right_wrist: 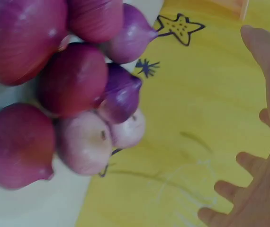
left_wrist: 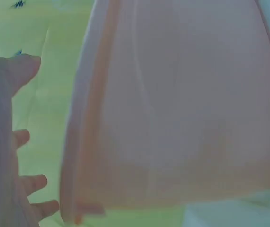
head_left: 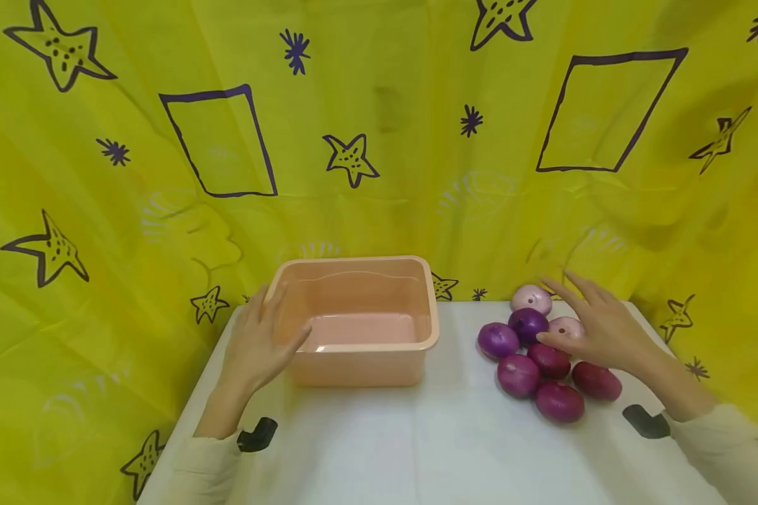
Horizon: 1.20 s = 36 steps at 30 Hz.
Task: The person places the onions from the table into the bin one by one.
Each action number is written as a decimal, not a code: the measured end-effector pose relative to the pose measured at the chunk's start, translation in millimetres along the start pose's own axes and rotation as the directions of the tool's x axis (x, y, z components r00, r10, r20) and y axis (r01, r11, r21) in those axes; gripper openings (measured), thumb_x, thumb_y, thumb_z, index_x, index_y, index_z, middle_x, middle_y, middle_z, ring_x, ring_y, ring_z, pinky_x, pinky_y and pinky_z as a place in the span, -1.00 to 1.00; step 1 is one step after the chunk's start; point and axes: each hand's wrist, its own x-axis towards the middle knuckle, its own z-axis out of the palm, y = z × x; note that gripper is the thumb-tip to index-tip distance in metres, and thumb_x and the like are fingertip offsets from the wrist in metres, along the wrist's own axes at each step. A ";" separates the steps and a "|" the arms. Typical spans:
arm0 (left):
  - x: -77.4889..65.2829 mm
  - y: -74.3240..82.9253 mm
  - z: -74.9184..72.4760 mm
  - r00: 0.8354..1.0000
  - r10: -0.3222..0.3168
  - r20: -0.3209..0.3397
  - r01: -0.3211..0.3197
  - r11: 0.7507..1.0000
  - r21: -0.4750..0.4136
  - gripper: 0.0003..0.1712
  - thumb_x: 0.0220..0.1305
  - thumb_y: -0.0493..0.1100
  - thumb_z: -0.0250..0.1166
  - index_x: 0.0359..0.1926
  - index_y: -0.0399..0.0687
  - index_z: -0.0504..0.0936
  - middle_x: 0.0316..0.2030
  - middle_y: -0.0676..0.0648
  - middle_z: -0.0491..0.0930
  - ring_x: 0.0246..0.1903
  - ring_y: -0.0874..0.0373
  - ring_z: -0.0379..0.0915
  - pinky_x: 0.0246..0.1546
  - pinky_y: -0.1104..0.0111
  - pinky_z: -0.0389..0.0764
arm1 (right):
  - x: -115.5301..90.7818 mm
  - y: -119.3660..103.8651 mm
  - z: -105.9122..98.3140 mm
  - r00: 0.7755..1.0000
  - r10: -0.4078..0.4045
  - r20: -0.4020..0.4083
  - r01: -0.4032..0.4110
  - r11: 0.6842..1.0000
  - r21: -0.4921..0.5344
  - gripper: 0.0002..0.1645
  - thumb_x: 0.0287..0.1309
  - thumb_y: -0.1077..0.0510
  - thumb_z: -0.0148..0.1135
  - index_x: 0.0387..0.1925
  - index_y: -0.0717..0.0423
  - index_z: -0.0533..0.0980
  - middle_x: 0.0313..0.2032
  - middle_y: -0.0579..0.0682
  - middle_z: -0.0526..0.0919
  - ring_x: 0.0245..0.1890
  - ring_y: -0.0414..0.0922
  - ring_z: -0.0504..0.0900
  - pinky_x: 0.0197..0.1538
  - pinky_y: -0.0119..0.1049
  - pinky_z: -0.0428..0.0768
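A peach plastic basin [head_left: 358,368] stands toward the back of the white table, its inside bare. My left hand [head_left: 255,344] is at its left end with fingers spread; the left wrist view shows the basin's side wall [left_wrist: 192,104] beside the loosely extended fingers. To the right lies a cluster of onions: dark red ones [head_left: 560,402], purple ones [head_left: 497,341] and pale pinkish ones [head_left: 531,300]. My right hand [head_left: 606,330] hovers over the cluster's right side, fingers spread and nothing held. In the right wrist view its fingers are apart from the onions [right_wrist: 73,80].
A yellow cloth [head_left: 391,210] with drawn stars and frames hangs behind and along both sides of the white table [head_left: 379,449]. Dark wrist mounts [head_left: 257,435] sit at both cuffs. The basin's raised rim [head_left: 354,348] faces the front.
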 end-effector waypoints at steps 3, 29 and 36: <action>-7.5 -11.9 -2.0 0.998 -0.055 -0.001 0.055 0.996 -0.072 0.00 0.37 0.34 0.20 0.64 0.12 0.03 0.58 -0.34 -0.05 0.48 -0.46 -0.04 0.24 -0.48 0.18 | -7.0 9.6 2.3 1.000 0.002 0.019 -0.003 0.999 0.039 0.19 0.01 -0.28 0.55 0.57 -0.08 0.17 0.50 0.42 0.09 0.33 0.57 0.17 0.12 0.65 0.19; -41.6 -51.2 39.7 0.990 -0.128 -0.059 0.072 0.822 -0.565 -0.19 0.49 -0.17 0.23 0.60 0.10 0.05 0.45 -0.26 0.32 0.16 -0.22 0.55 0.00 0.44 0.57 | -84.7 87.4 54.2 0.971 0.151 0.184 -0.203 0.929 0.308 -0.05 0.20 0.08 0.48 0.43 0.29 0.15 0.07 0.53 0.54 -0.24 0.07 0.74 -0.32 -0.30 0.63; -42.9 -51.0 45.4 0.992 -0.125 -0.024 0.073 0.713 -0.698 -0.19 0.51 -0.25 0.17 0.61 0.08 -0.02 0.53 -0.28 0.12 0.10 0.14 0.56 -0.04 0.47 0.64 | -90.2 92.6 57.2 0.932 0.211 0.296 -0.297 0.911 0.286 -0.18 0.28 0.00 0.40 0.37 0.31 0.27 -0.01 0.31 0.65 -0.24 -0.08 0.69 -0.29 -0.34 0.59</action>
